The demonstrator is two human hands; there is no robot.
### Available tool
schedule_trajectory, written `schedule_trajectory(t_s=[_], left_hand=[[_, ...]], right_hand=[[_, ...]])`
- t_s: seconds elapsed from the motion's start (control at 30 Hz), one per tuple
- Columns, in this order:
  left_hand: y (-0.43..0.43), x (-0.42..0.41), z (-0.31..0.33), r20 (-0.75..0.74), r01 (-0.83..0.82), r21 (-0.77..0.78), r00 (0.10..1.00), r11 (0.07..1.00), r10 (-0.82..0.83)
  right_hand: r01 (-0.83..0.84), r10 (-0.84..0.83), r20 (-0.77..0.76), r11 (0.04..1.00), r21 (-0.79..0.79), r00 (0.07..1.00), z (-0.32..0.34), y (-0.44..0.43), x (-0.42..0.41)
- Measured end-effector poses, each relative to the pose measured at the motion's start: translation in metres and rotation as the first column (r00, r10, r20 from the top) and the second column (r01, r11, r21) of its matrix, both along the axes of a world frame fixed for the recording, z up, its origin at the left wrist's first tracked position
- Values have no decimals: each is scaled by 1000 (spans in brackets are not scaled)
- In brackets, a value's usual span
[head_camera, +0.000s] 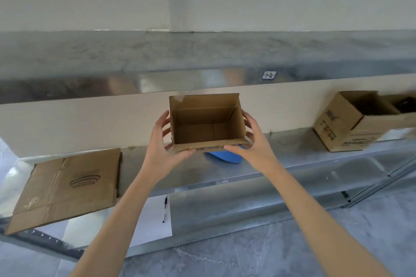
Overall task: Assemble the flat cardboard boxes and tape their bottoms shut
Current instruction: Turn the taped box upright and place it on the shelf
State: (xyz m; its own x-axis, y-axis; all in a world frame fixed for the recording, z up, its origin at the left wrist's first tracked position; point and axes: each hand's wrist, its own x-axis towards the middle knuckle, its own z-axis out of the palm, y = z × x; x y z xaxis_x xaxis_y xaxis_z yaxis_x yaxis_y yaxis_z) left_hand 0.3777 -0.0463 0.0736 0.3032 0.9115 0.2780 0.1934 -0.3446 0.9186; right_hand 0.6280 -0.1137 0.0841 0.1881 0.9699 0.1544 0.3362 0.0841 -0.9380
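Head view: fingers of the left hand and right hand curl round the side walls of the small box, thumbs on its near rim. It is held above the shelf, mouth facing the camera. Squeeze evenly so the walls do not skew, and probably set it down beside the blue thing, not on it.

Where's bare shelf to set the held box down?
The widest bare stretch of shelf lies between the blue object and the printed box on the right. A narrower strip runs between the flat cardboard and the blue object, behind the paper. Crowded: left end under the flat cardboard, front by paper and pen, far right.
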Motion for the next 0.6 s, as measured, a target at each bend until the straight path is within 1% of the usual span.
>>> schedule_trajectory(t_s=[0.07,0.13,0.33,0.5,0.6], left_hand=[[3,29,6,34,12,-7,999,1000,-12],[4,60,8,38,25,-2,999,1000,-25],[-1,171,5,22,55,29,998,998,-55],[-13,268,-9,64,51,-29,997,998,-49],[-20,314,-22,37,40,-65,999,997,-37]], right_hand=[[66,-65,-49,998,19,997,5,-4,22],[128,-125,-61,991,39,990,8,-10,48],[269,-272,30,960,73,962,8,-27,146],[299,-299,104,954,20,949,1,-36,242],[283,-276,125,958,-45,953,-8,-39,290]])
